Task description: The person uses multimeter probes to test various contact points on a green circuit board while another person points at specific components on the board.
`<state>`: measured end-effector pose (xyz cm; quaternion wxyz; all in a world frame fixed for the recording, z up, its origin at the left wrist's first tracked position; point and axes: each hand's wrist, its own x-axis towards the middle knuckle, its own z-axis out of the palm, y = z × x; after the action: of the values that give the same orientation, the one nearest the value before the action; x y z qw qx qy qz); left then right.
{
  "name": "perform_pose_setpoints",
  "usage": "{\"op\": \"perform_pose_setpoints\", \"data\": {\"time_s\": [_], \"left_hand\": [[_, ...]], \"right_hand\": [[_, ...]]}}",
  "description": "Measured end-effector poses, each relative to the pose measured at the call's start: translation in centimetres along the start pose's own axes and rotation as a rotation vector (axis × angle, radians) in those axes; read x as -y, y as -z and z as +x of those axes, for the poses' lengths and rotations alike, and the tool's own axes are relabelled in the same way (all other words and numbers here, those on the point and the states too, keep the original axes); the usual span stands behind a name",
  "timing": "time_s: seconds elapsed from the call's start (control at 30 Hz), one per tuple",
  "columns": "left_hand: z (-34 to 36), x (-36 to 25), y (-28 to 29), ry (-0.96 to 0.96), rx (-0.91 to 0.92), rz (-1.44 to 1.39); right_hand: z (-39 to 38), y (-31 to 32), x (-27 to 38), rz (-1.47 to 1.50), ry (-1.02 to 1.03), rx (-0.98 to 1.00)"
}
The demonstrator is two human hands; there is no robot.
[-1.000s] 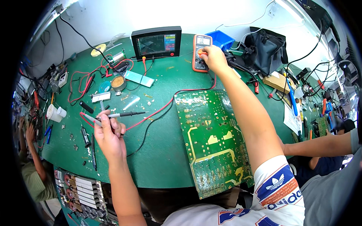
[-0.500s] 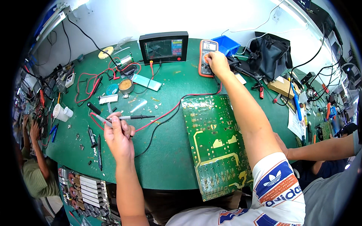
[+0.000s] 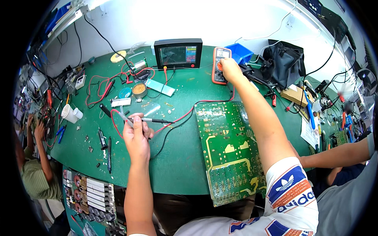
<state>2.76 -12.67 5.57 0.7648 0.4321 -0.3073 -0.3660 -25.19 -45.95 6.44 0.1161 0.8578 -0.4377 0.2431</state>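
Note:
My left hand (image 3: 137, 137) is closed around two test probes (image 3: 154, 120), one red-wired and one black-wired. Their tips are off the board, above the bench. My right hand (image 3: 231, 70) reaches to the orange multimeter (image 3: 216, 70) at the back, its fingers closed on the dial, most of which they hide. Red and black leads (image 3: 179, 121) run from the meter to the probes. Between my arms a large green circuit board (image 3: 226, 159) lies at the bench's front edge, solder side up, with my right forearm over its right side.
Behind stands a black-framed screen (image 3: 179, 55), with a blue bin (image 3: 241, 53) and a black bag (image 3: 284, 61) to its right. Left are a round tin (image 3: 139, 91), a soldering tool (image 3: 102, 138) and white cups (image 3: 69, 114). Other people's arms (image 3: 334, 155) show at both sides.
The view has shifted slightly, carrying the bench things rightward in the picture. My left hand has moved a little right with the probes. My right hand stays at the meter's dial.

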Motion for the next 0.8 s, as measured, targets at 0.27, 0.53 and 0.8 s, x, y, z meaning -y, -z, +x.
{"op": "perform_pose_setpoints", "data": {"time_s": [0.27,0.53,0.8], "left_hand": [[-0.4,-0.4,-0.3,0.008,0.011,0.003],[-0.1,-0.2,-1.7,0.066,0.255,-0.026],[-1.3,-3.6,-8.4,0.094,0.637,0.048]], "right_hand": [[0.0,0.4,-0.2,0.015,0.110,-0.012],[-3.2,9.7,8.8,0.406,0.168,0.010],[-10.0,17.7,16.8,0.767,0.292,0.616]]}}
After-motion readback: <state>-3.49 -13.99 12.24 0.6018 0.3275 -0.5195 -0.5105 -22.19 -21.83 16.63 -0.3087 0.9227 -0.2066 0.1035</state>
